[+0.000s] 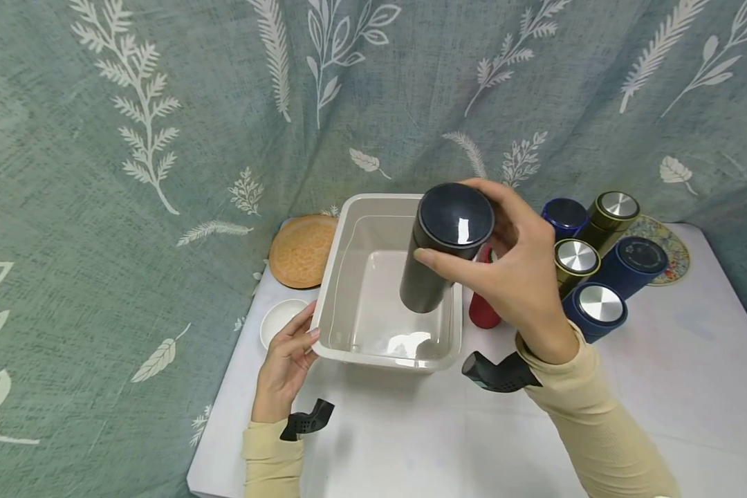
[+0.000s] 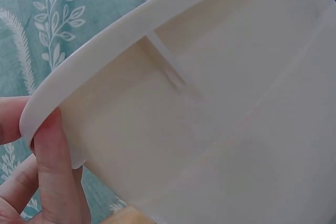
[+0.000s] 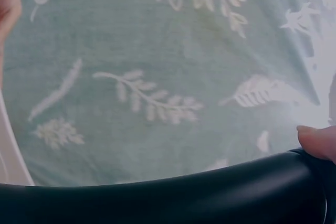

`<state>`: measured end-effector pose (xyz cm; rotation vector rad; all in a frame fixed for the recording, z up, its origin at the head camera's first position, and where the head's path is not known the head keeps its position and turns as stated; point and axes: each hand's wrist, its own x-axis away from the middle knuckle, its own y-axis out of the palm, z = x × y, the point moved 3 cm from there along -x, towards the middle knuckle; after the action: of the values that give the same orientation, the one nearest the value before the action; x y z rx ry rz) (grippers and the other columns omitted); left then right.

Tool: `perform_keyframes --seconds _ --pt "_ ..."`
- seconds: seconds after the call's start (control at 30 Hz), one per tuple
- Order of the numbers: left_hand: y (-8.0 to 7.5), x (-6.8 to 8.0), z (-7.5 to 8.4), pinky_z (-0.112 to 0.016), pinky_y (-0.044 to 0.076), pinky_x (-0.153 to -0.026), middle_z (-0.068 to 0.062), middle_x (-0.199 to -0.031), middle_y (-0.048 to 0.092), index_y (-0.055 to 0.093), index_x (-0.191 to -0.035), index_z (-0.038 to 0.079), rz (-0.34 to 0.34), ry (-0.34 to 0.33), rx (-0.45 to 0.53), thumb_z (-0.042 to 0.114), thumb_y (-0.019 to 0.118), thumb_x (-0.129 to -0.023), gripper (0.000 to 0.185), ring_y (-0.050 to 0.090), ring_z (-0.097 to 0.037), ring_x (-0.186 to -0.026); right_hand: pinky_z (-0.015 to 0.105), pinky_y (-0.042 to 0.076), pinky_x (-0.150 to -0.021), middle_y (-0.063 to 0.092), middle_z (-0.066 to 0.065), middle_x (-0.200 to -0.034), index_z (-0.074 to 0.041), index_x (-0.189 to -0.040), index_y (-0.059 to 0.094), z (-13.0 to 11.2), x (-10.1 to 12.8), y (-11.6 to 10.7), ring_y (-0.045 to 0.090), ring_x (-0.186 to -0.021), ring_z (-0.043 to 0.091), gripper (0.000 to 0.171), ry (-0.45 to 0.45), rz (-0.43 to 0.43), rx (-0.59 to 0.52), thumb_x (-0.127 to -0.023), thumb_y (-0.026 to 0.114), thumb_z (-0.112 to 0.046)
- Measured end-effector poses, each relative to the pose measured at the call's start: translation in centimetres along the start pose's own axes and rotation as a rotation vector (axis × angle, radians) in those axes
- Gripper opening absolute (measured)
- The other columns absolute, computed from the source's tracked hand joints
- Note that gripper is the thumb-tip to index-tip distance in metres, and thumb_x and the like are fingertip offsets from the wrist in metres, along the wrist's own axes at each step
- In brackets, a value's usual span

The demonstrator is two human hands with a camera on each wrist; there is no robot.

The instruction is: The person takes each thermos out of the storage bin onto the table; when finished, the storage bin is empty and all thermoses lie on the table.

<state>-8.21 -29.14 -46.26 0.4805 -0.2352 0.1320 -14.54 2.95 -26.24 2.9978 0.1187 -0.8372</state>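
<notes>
A dark thermos bottle (image 1: 432, 277) with a glossy black lid is in my right hand (image 1: 523, 270), thumb in front and fingers behind it. It overlaps the inside of a beige plastic bin (image 1: 330, 304) in the head view, tilted with its lid toward the camera. The right wrist view shows the dark side of this bottle (image 3: 173, 203) along the bottom, a thumb at its end. At the bin's near left corner, my left hand (image 1: 286, 360) pinches the rim (image 2: 100, 45) between thumb and fingers. Inside the bin, the bare floor shows.
Right of the bin stands a red bottle (image 1: 485, 311). Farther right are several blue and olive thermoses, including one with a silver lid (image 1: 600, 303), before a patterned round mat (image 1: 675, 252). A wooden round board (image 1: 299, 252) and a white bowl (image 1: 280, 318) sit left. A leaf-print curtain (image 1: 211, 124) hangs behind.
</notes>
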Motion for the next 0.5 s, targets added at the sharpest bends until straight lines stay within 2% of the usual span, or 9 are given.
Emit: perform_keyframes --seconds 0.07,0.13,0.17,0.27,0.4,0.5 --pt "0.0 0.0 0.0 -0.021 0.06 -0.078 0.001 -0.126 0.066 0.04 -0.151 0.005 -0.011 0.003 0.015 -0.008 0.052 -0.097 0.057 0.071 -0.01 -0.106 0.014 0.055 -0.075 0.073 0.001 -0.107 -0.004 -0.126 0.065 -0.5 0.4 -0.9 0.069 -0.092 0.013 0.069 0.002 0.022 -0.028 -0.062 0.09 0.007" --pt "0.0 0.1 0.0 -0.021 0.06 -0.079 0.001 -0.126 0.066 0.04 -0.151 0.005 -0.016 0.003 0.026 -0.009 0.051 -0.097 0.057 0.07 -0.01 -0.106 0.017 0.057 -0.082 0.073 0.003 -0.109 -0.002 -0.126 0.065 -0.9 0.8 -1.9 0.07 -0.096 0.015 0.07 0.001 0.044 -0.069 -0.061 0.089 0.011" --pt "0.1 0.1 0.0 -0.022 0.06 -0.08 0.0 -0.127 0.066 0.04 -0.151 0.004 -0.017 0.003 0.029 -0.009 0.05 -0.097 0.057 0.07 -0.011 -0.107 0.017 0.057 -0.082 0.073 0.004 -0.11 -0.001 -0.125 0.065 -1.1 1.0 -2.3 0.07 -0.096 0.015 0.07 0.0 0.053 -0.074 -0.061 0.088 0.012" --pt "0.1 0.1 0.0 -0.023 0.06 -0.083 0.0 -0.129 0.064 0.037 -0.153 0.003 -0.02 0.005 0.028 -0.009 0.05 -0.097 0.059 0.068 -0.012 -0.111 0.016 0.056 -0.067 0.072 0.008 -0.109 0.002 -0.125 0.064 -1.6 1.6 -3.5 0.069 -0.083 0.014 0.071 -0.005 0.069 -0.079 -0.059 0.086 0.018" --pt "0.1 0.2 0.0 -0.024 0.06 -0.085 -0.001 -0.132 0.063 0.037 -0.153 0.003 -0.024 0.007 0.015 -0.007 0.05 -0.097 0.059 0.067 -0.013 -0.114 0.017 0.054 -0.062 0.071 0.012 -0.11 0.006 -0.125 0.064 -2.0 2.3 -4.9 0.068 -0.079 0.015 0.072 -0.011 0.082 -0.068 -0.057 0.084 0.022" --pt "0.0 0.2 -0.1 -0.024 0.06 -0.085 -0.001 -0.133 0.063 0.039 -0.152 0.004 -0.022 0.006 0.011 -0.007 0.051 -0.097 0.057 0.067 -0.013 -0.113 0.017 0.057 -0.075 0.07 0.013 -0.113 0.008 -0.124 0.063 -2.0 2.9 -5.8 0.071 -0.09 0.017 0.073 0.011 0.105 -0.059 -0.056 0.084 0.023"
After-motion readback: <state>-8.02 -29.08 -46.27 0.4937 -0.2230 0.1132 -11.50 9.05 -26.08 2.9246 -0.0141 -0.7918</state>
